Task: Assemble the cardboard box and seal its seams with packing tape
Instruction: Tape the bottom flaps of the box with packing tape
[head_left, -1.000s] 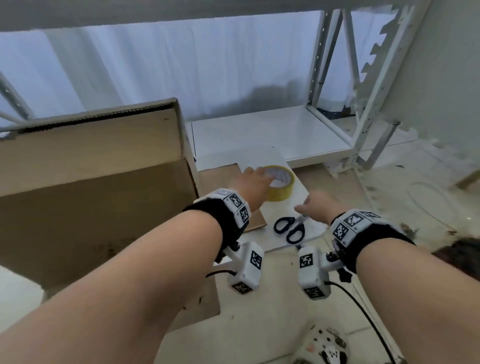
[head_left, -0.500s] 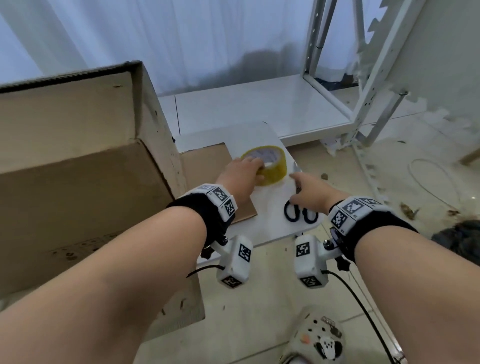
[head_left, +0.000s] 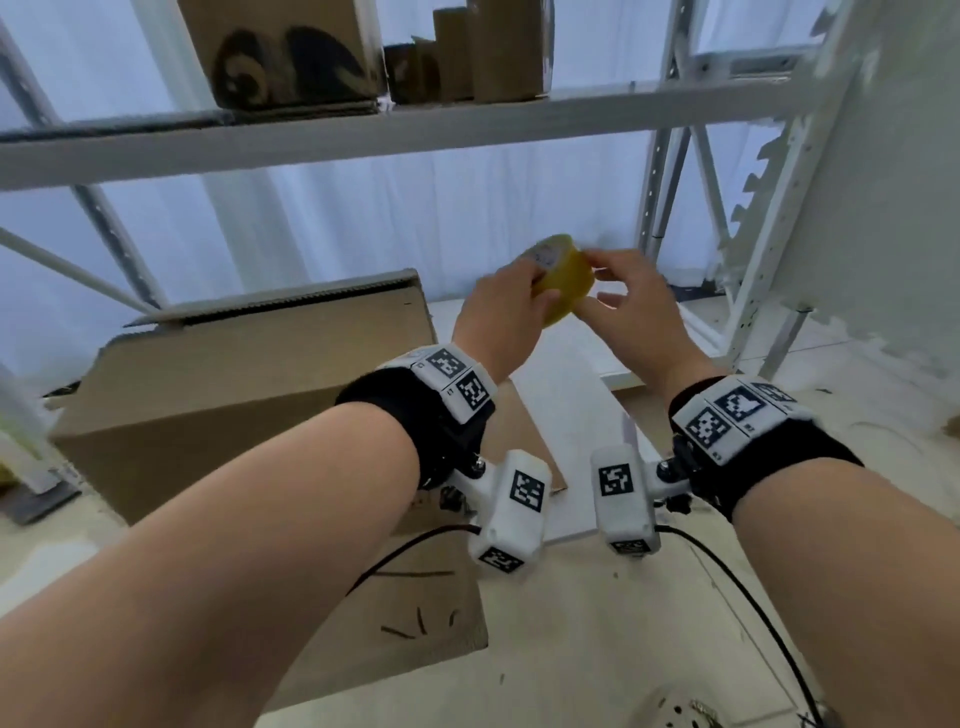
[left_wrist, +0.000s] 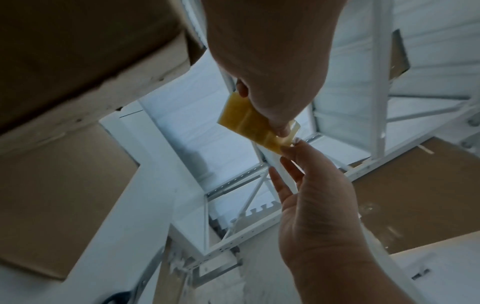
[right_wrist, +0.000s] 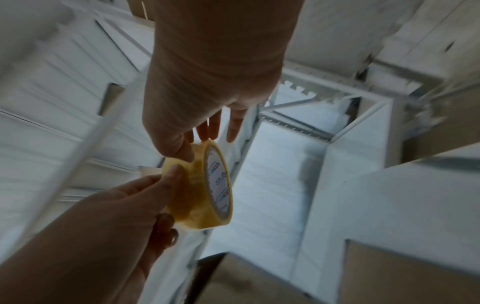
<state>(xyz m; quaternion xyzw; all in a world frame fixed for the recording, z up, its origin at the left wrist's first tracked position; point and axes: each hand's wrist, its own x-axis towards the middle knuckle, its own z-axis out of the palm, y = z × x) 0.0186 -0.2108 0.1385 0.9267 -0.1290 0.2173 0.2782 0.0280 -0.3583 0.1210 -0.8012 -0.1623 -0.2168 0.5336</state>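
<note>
A yellow roll of packing tape (head_left: 563, 283) is raised in the air between my hands, above the floor. My left hand (head_left: 511, 306) grips the roll from the left, thumb over its outer face (left_wrist: 246, 121). My right hand (head_left: 608, 280) pinches the roll's right edge with thumb and fingertips (right_wrist: 200, 191). A short clear tape end (left_wrist: 293, 127) sticks out by the left thumb. The large brown cardboard box (head_left: 234, 374) stands on the floor to the left, with one flap (head_left: 415, 623) lying flat under my left forearm.
A white metal rack (head_left: 363, 130) crosses overhead, carrying small cardboard boxes (head_left: 291, 52). Its uprights (head_left: 769, 234) stand at the right. A white board (head_left: 571, 415) lies on the floor below my hands. A cable (head_left: 753, 613) trails from my right wrist.
My left hand has lifted the tape roll off the white board to chest height. My right hand left the scissors and came up to the roll. The view has tilted upward.
</note>
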